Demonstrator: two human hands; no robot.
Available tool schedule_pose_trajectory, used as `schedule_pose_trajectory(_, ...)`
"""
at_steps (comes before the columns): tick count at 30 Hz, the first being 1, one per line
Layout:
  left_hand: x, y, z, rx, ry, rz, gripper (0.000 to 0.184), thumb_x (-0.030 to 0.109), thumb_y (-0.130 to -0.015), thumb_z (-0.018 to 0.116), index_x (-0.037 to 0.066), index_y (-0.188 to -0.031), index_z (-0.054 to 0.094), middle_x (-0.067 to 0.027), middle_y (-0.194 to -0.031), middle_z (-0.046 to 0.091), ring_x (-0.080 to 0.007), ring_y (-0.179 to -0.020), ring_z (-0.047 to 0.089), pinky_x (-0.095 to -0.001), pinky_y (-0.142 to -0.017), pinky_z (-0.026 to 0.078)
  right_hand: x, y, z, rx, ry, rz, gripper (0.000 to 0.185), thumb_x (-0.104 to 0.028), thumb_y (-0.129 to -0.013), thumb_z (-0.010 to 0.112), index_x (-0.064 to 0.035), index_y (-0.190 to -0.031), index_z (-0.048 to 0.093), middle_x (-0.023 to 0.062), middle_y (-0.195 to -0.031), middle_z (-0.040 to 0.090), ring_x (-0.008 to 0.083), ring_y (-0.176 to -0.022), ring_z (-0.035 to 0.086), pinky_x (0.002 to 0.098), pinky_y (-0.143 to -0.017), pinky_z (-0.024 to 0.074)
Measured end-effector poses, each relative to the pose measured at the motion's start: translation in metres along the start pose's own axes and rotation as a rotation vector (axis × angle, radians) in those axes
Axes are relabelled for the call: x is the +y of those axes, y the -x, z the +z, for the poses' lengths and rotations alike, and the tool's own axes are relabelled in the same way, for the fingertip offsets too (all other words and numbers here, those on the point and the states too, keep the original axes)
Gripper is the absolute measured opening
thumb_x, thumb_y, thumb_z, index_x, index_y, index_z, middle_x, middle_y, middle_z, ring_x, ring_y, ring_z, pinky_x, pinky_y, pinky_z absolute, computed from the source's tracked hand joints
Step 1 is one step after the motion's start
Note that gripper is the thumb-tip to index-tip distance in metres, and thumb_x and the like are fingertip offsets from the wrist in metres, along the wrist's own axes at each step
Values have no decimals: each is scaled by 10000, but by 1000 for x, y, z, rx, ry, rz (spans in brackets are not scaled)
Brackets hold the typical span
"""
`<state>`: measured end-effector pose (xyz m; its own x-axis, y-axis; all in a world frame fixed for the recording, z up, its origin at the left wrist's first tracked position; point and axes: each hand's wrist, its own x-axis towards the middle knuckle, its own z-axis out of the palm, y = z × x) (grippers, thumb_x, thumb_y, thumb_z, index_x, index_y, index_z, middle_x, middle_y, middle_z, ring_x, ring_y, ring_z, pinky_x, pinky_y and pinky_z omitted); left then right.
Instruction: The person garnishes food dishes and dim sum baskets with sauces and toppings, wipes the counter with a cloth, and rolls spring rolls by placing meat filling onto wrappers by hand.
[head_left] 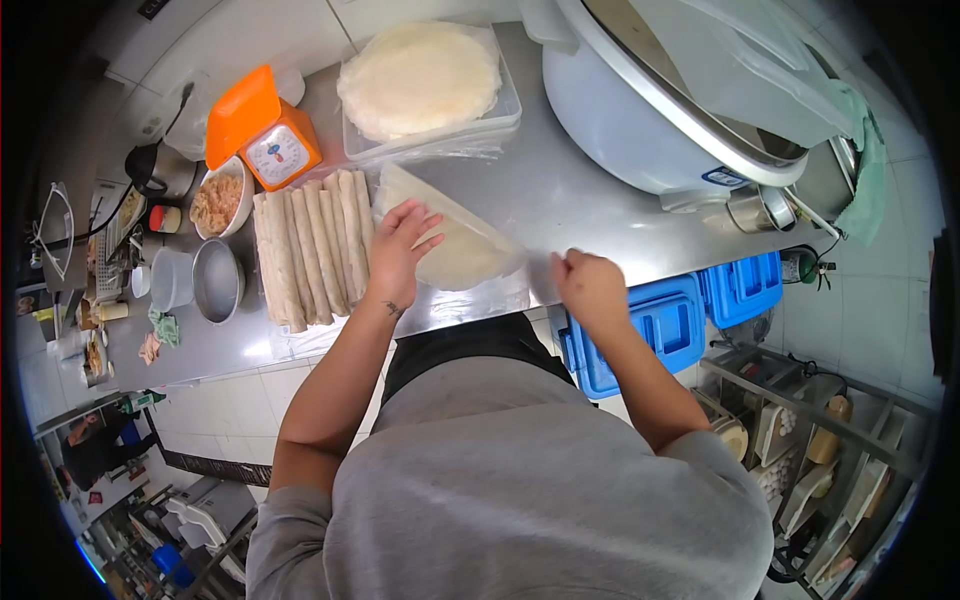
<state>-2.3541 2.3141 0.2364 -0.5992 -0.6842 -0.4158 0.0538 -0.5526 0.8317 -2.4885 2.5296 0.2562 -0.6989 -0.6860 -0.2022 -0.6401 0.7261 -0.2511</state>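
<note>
A thin, pale dough wrapper, folded over into a half-round, lies on the steel counter in front of me. My left hand is over its left end, fingers spread and palm partly turned up. Past the wrapper's right tip is my right hand, fingers curled closed; its fingertips are blurred, so whether they pinch anything is hidden. Left of my left hand, several long filled rolls lie side by side on clear plastic. A stack of round wrappers rests in a clear plastic tray behind.
An orange kitchen scale stands behind the rolls, beside a bowl of minced filling. A metal bowl is farther left. A large lidded pot occupies the back right. Blue bins sit below the counter's right edge.
</note>
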Motion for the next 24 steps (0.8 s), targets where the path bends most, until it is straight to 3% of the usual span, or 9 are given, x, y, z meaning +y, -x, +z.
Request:
schedule_pose_trajectory(2,-8,7,-2,-118,-318,165,272,152,-836,689,71,-1068,572,-90,-1063,566,-214,-984,554,-389,-844,501,7,5,-12,248,-138,-27,238,-234,-852,617,-20,-755,657,141,-647,643,347,-645,637,452,-644,512)
schedule_pose_trajectory(4,-32,5,-10,-288,-944,445,355,162,-802,711,75,-1118,573,-103,-1118,540,-263,-1047,530,-409,-881,468,10,-9,8,228,-409,-42,219,-221,-833,634,-5,-797,643,162,-721,643,348,-686,627,446,-650,495)
schedule_pose_trajectory(7,-48,18,-5,-521,-1352,730,366,167,-762,725,55,-1082,590,-126,-1112,535,-302,-1028,537,-390,-859,461,4,-36,62,290,-445,-118,220,-206,-820,653,4,-882,632,184,-872,646,317,-774,628,381,-687,495)
schedule_pose_trajectory(9,-56,15,-10,-567,-1446,812,319,174,-749,730,53,-1022,617,-126,-1048,554,-306,-1011,540,-391,-855,458,0,-53,76,226,-433,-68,267,-203,-809,673,9,-963,622,181,-975,635,268,-848,629,325,-730,496)
schedule_pose_trajectory(13,-72,-2,-20,-549,-1378,910,209,169,-766,722,32,-908,651,-117,-893,606,-285,-881,584,-369,-784,471,-1,-68,71,-183,-1225,188,429,-234,-812,705,21,-1122,551,115,-1007,620,191,-923,600,302,-782,488)
schedule_pose_trajectory(15,-68,4,-15,-372,-1148,451,166,162,-799,707,27,-881,656,-96,-837,626,-229,-783,590,-331,-725,471,-9,-56,63,-248,-1714,320,546,-264,-809,724,29,-1208,495,90,-1010,609,177,-930,587,305,-786,488)
schedule_pose_trajectory(19,-67,-2,-11,-231,-625,-112,126,157,-859,677,38,-901,666,-52,-797,653,-109,-654,550,-250,-627,444,-22,-28,68,-292,-1547,339,813,-298,-772,771,25,-1371,325,131,-1103,565,199,-901,596,299,-763,500)
schedule_pose_trajectory(22,-69,-1,-6,-273,-454,-155,128,179,-898,639,57,-937,639,-1,-800,614,-64,-693,520,-226,-622,424,-34,-23,76,-56,-1201,271,830,-251,-754,779,32,-1377,309,147,-1108,558,189,-862,601,276,-704,505)
schedule_pose_trajectory(24,-50,-3,0,-177,-414,-102,141,198,-924,598,65,-970,604,8,-824,583,-69,-724,512,-231,-631,421,-30,-30,84,-38,-1347,275,557,-79,-797,658,26,-1292,424,105,-966,581,165,-803,599,254,-639,499)
